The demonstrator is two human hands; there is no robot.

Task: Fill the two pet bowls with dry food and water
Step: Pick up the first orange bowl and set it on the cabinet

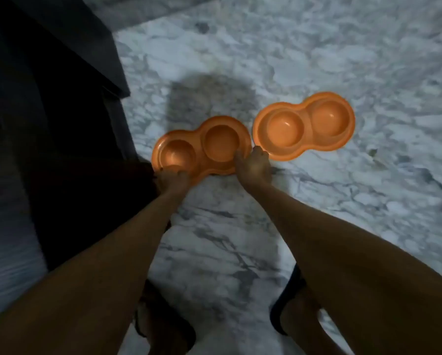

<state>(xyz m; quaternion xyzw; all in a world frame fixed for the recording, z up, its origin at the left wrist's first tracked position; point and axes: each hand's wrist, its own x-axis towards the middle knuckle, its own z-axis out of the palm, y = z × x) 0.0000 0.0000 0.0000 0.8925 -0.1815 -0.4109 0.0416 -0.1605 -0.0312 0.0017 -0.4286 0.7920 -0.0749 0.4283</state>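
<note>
Hands first: my left hand [173,178] closed on near rim of nearer orange double bowl [202,147]; right hand [253,166] clasps its right end. Second double bowl [304,126] just beside, on marble floor [343,201], untouched. All four wells look empty. I'd lift level, grip both ends evenly, avoid dark cabinet [61,124] at left.

Two orange double pet bowls on the marble floor [343,213], both looking empty in all four wells. The left hand [173,179] grips the near rim of the nearer bowl [202,147] at its left well, the right hand [254,166] holds the rim by its right well. The second bowl [304,125] lies just beside, possibly touching; the blur hides it. Dark furniture [48,111] stands at left, sandalled feet [291,316] below.
</note>
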